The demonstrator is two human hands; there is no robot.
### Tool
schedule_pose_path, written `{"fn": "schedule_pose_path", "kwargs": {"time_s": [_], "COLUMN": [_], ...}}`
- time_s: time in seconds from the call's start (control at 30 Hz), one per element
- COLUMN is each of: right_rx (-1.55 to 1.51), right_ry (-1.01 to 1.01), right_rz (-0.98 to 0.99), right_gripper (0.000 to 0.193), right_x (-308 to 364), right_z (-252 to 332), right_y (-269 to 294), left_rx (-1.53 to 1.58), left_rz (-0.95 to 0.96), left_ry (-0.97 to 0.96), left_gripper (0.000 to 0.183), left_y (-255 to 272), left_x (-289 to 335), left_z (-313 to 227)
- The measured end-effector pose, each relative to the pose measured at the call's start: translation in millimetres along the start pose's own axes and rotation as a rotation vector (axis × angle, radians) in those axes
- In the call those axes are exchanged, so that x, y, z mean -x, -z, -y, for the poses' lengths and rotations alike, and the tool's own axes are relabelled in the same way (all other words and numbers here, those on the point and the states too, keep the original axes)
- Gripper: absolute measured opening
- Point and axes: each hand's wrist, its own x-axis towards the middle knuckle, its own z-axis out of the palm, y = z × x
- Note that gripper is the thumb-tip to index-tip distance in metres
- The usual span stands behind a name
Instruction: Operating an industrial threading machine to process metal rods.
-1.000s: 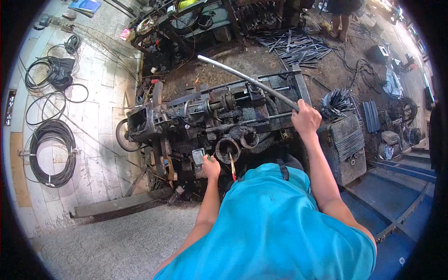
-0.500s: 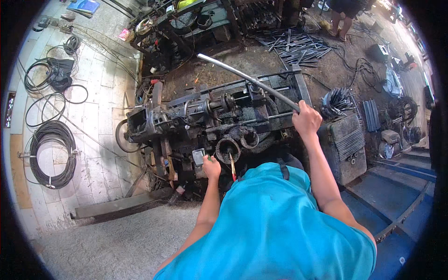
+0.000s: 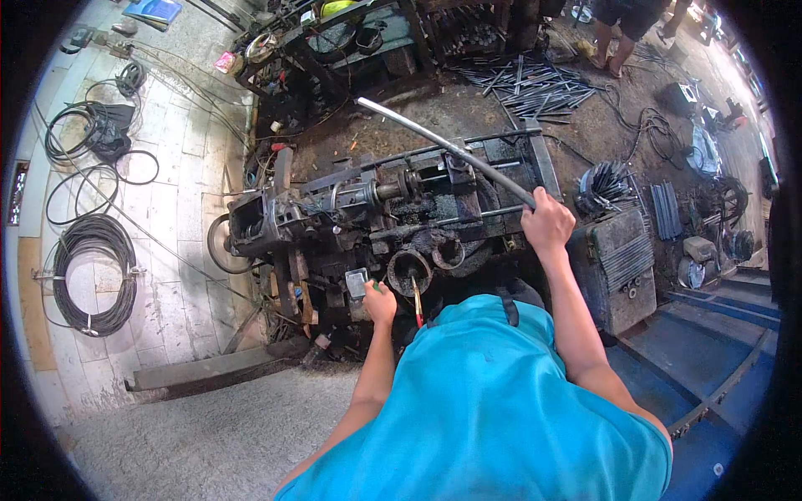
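Observation:
My right hand (image 3: 548,221) is closed round the near end of a long grey metal bar (image 3: 451,149). The bar slants up and left over a greasy machine (image 3: 334,200) with parallel rods. My left hand (image 3: 380,304) is closed beside a small pale square box (image 3: 357,282). A bit of green shows at its fingertips, but what they grip is unclear. Just right of that hand stands a round, grimy pot (image 3: 410,270), with a brush-like tool with a red part (image 3: 418,307) leaning in it. A smaller ring-shaped holder (image 3: 449,252) adjoins the pot.
A pile of dark metal bars (image 3: 535,88) lies on the far floor. At right are a bucket of rods (image 3: 607,185) and a metal box (image 3: 614,267). Coiled cable (image 3: 93,275) lies at left. Another person's legs (image 3: 614,50) stand at the far right.
Both my hands and the bar stay almost in place. At the far right, more of the other person's legs and a hand have come into view.

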Motion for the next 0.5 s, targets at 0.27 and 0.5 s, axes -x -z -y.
{"fn": "schedule_pose_path", "kwargs": {"time_s": [0.27,0.5], "right_rx": [0.006,0.006], "right_ry": [0.009,0.028], "right_rz": [0.001,-0.002], "right_gripper": [0.024,0.024], "right_x": [-5.8,-6.3], "right_z": [-7.3,-0.8], "right_y": [-2.6,0.4], "left_rx": [-0.011,-0.023], "left_rz": [0.006,0.014], "left_ry": [0.009,-0.004], "left_gripper": [0.036,0.037], "left_y": [1.8,1.2], "left_x": [1.9,0.5], "left_z": [-2.3,1.1]}}
